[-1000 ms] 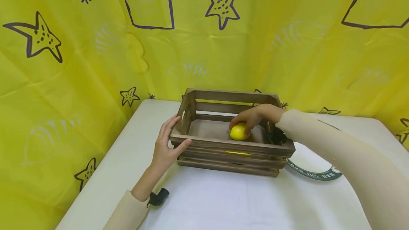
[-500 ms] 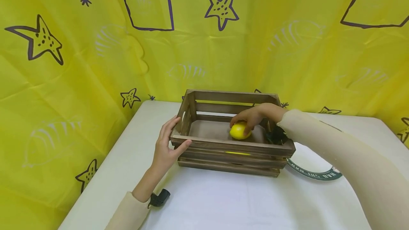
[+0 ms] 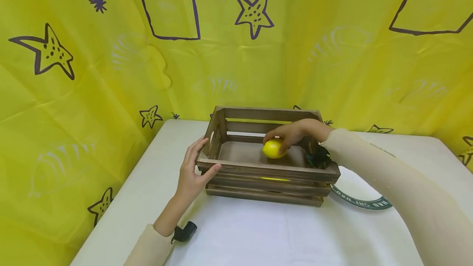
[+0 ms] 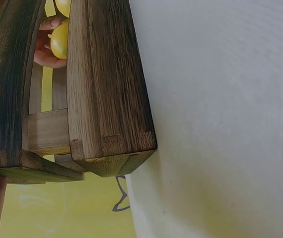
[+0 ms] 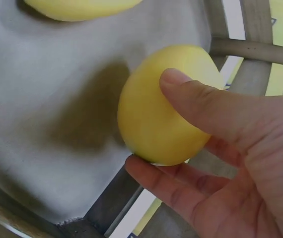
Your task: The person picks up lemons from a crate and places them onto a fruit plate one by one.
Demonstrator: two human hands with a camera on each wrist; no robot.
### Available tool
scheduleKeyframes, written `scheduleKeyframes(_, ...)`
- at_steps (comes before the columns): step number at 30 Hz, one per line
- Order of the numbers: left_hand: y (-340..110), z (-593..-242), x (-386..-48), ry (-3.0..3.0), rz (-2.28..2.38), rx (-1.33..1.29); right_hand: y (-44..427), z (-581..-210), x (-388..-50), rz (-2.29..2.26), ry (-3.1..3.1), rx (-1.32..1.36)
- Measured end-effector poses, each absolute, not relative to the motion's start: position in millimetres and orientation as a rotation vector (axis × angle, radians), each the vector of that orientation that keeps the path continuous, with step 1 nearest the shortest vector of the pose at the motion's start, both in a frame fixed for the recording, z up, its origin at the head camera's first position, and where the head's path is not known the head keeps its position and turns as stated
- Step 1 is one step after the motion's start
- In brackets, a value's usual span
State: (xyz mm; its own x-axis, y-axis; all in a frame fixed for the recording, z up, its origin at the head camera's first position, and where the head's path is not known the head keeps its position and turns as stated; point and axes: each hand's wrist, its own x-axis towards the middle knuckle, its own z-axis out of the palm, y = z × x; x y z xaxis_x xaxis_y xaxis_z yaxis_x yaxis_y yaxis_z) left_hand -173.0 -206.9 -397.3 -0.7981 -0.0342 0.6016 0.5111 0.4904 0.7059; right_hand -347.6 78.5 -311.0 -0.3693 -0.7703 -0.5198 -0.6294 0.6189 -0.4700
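Observation:
A slatted brown wooden crate (image 3: 266, 170) stands on the table. My left hand (image 3: 191, 177) holds its front left corner, thumb on the front rim and fingers along the left end. Inside the crate, my right hand (image 3: 292, 133) pinches a yellow lemon (image 3: 273, 148) between thumb and fingers. In the right wrist view this lemon (image 5: 166, 109) hangs above the crate floor, its shadow beside it. A second lemon (image 5: 82, 7) lies on the floor there. Through the slats in the left wrist view, the held lemon (image 4: 59, 40) shows below the other one (image 4: 63, 6).
A white plate with a green lettered rim (image 3: 363, 203) is on the table right of the crate, partly under the right sleeve (image 3: 391, 171). Behind the white-covered table (image 3: 251, 233) hangs a yellow curtain (image 3: 221, 60) with starfish drawings.
My right hand has raised the lemon slightly and moved it a little left inside the crate. The left hand keeps its place on the corner. The head view has tilted slightly.

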Motion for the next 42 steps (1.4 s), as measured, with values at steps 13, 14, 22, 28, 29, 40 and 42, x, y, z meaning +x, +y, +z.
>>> scheduleKeyframes(13,-207.3,-398.3,-172.6,-2.165,-1.282,-0.41,80.4,-307.2,-349.9,-0.427,2.138,-1.244)
scheduleKeyframes(14,-207.2,-398.4,-172.4,-2.167,-1.282,-0.409,80.5,-306.8,-349.6,-0.434,2.148,-1.239)
scheduleKeyframes(22,-206.2,-398.4,-172.1,-2.166,-1.29,-0.414,84.1,-306.1,-351.0,-0.529,2.174,-1.265)
scheduleKeyframes(28,-206.1,-398.3,-172.2,-2.167,-1.301,-0.404,86.1,-305.3,-352.0,-0.604,2.178,-1.272)
scheduleKeyframes(29,-205.9,-398.2,-172.1,-2.168,-1.303,-0.403,86.2,-304.9,-351.4,-0.612,2.176,-1.273)
scheduleKeyframes(40,-206.1,-399.1,-172.3,-2.155,-1.301,-0.397,76.6,-293.1,-336.9,-0.696,2.145,-1.337)
scheduleKeyframes(42,-206.2,-399.5,-172.5,-2.153,-1.287,-0.399,73.8,-290.6,-333.4,-0.704,2.132,-1.347)
